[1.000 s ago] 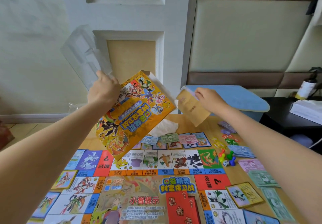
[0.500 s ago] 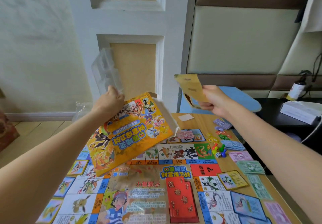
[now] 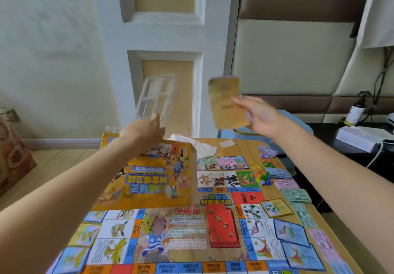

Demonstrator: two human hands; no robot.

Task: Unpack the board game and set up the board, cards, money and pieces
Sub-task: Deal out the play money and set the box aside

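Your wooden table (image 3: 251, 145) has a pale, smooth grain, and the glossy square board (image 3: 187, 226) lies flat over most of it, its edge lined with printed rectangular spaces. Above the board's far left part you hold the yellow cardboard box lid (image 3: 147, 179), a flat printed rectangle tilted toward you with its lettering upside down. Your left hand (image 3: 145, 133) has its fingers curled over the lid's far edge, and the same hand grips a clear, rigid plastic tray (image 3: 156, 97) with moulded compartments, standing up above your knuckles. Your right hand (image 3: 259, 113) is raised over the table's far side, fingers extended and blurred, with a matte tan card sleeve (image 3: 227, 103) lying against them; you cannot tell from this view whether the thumb pinches it. A red card deck (image 3: 222, 224) sits on the board's centre. Thin paper money (image 3: 296, 195) in green, pink and blue lies in stacks along the table's right edge. Small bright plastic pieces (image 3: 263, 176) and dice cluster just beside the board's far right corner. A crumpled white sheet (image 3: 191, 145) lies past the lid.
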